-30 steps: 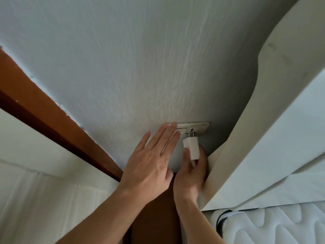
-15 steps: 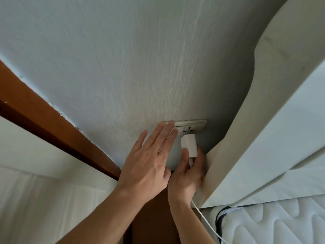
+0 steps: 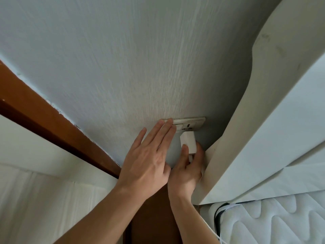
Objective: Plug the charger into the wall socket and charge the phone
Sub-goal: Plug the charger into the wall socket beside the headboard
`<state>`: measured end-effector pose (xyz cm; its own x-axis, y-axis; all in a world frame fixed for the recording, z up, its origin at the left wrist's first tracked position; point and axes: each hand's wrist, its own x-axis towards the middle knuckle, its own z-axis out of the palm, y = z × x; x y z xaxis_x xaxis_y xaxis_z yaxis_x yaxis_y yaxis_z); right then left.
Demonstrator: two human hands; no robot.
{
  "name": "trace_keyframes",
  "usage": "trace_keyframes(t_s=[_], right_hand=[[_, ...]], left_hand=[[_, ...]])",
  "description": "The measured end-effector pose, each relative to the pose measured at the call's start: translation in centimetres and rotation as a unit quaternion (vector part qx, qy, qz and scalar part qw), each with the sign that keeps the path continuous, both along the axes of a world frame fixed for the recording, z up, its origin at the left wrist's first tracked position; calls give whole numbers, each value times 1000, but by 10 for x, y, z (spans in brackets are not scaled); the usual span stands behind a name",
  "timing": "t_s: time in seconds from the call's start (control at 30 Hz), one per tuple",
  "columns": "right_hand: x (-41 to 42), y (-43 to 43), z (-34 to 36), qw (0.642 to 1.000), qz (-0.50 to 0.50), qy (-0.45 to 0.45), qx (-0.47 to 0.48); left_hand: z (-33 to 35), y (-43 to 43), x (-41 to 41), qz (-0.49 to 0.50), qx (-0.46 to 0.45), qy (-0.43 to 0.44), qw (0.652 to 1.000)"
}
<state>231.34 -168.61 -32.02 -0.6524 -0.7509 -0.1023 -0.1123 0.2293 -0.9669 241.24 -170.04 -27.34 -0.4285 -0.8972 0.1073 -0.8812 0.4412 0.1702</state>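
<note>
Head view: right hand (image 3: 185, 170) is pinching the white charger (image 3: 188, 142) between thumb and fingers, its prongs at the wall socket (image 3: 190, 122); left hand (image 3: 149, 158) is lying flat, fingers together, on the wall beside it.

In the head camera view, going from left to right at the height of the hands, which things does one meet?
Brown wooden trim → left hand → white charger, held by the right hand → pale panel.
</note>
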Motion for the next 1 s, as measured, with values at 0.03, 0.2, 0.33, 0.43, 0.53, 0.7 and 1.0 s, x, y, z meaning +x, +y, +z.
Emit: trace_keyframes(t_s=[0.03, 0.2, 0.33, 0.43, 0.53, 0.7, 1.0], right_hand=[[0, -2, 2, 1000, 7, 1, 8], [0, -13, 6, 999, 9, 8, 42], [-1, -12, 11, 997, 9, 19, 73], [-1, -13, 13, 997, 10, 13, 75], [-1, -13, 14, 997, 12, 23, 74], [-5, -10, 18, 990, 61, 74, 105], [-9, 30, 67, 898, 254, 261, 247]], left_hand=[[0, 0, 0, 0, 0, 2, 1000], [-2, 1, 0, 3, -4, 16, 1000], [-2, 1, -1, 7, -4, 27, 1000], [-2, 2, -2, 8, -7, 30, 999], [-2, 1, -2, 9, -16, 29, 999], [1, 3, -2, 12, -18, 18, 1000], [29, 29, 9, 43, 19, -30, 998]])
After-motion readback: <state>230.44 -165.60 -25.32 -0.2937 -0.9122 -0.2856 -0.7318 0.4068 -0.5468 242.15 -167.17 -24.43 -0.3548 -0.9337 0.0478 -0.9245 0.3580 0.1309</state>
